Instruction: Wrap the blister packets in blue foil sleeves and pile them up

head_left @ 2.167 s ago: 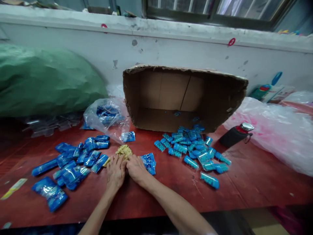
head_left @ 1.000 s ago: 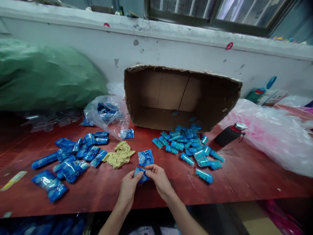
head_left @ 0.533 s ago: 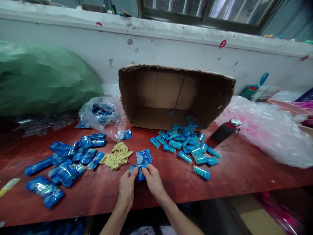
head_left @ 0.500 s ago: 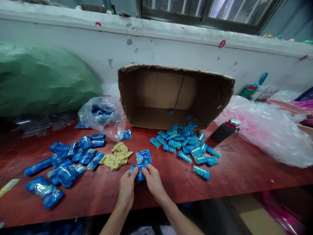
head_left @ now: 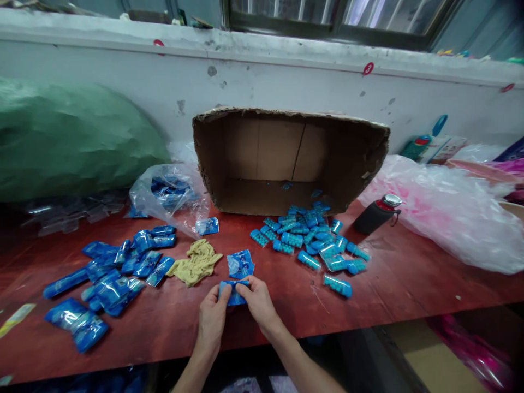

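Note:
Between both hands I hold a small blue printed plastic packet (head_left: 234, 296), close to the table's front edge. My left hand (head_left: 213, 310) pinches its left side, thumb on top. My right hand (head_left: 257, 301) grips the right side, thumb and forefinger at the upper edge. Just beyond the hands another flat blue packet (head_left: 240, 263) lies on the red table. To its left is a crumpled yellow cloth (head_left: 197, 262). Several filled blue packets (head_left: 117, 295) are heaped at the left. Clear tubes with blue caps and blue beads (head_left: 323, 248) lie scattered at the right.
A cardboard box (head_left: 290, 158) lies on its side at the back, its opening towards me. A clear bag (head_left: 170, 191) of blue packets sits left of it. A dark bottle (head_left: 376, 214) leans at the right near a plastic bag (head_left: 442, 207). A green sack (head_left: 73, 139) fills the back left.
My hands have left the yellow cloth, which now lies loose, and have taken a blue packet from the table. Most recently my right fingers have shifted to the packet's upper edge.

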{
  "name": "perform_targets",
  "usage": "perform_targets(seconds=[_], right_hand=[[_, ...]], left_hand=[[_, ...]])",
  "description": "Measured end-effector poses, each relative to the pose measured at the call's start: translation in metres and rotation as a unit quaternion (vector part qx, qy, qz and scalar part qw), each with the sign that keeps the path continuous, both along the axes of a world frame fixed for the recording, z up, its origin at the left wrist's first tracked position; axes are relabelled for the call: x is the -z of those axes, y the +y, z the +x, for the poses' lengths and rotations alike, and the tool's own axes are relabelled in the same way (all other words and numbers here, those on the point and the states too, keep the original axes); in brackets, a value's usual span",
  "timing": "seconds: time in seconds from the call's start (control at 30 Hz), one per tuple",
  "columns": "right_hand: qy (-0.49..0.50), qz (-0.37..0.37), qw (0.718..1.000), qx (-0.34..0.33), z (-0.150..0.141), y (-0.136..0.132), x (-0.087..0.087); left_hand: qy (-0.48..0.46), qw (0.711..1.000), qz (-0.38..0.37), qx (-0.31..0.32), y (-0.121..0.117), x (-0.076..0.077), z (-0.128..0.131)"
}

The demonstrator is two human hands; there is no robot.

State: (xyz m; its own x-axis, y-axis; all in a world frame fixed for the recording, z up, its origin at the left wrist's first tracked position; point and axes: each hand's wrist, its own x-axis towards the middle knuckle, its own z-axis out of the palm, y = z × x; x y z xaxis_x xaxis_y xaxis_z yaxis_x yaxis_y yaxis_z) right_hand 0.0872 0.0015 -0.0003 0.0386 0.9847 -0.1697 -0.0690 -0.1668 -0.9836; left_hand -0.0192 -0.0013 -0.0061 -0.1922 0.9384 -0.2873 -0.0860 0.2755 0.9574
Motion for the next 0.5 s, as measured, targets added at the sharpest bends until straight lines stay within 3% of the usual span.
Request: perform_targets(seconds=[0.17,0.27,0.33,0.43,0.5], right_hand=[[-0.055,0.031,0.998,0.011,0.002,-0.002,-0.002],[-0.066,0.046,0.997,0.014,0.007,0.0,-0.003],[-0.07,0.052,0.996,0.014,0.012,0.001,-0.003],[-0.074,0.057,0.996,0.006,0.016,0.001,-0.002],[-0.075,0.061,0.995,0.002,0.017,-0.001,-0.001]], left_hand=[[0.044,0.999,0.014,0.013,-0.001,-0.002,-0.001],[0.182,0.981,0.069,0.027,0.007,-0.009,-0.011],[0.351,0.926,0.141,0.008,0.019,-0.012,-0.023],[0.57,0.801,0.182,0.004,0.047,-0.008,-0.041],[0.6,0.781,0.174,0.013,0.067,-0.003,-0.049]])
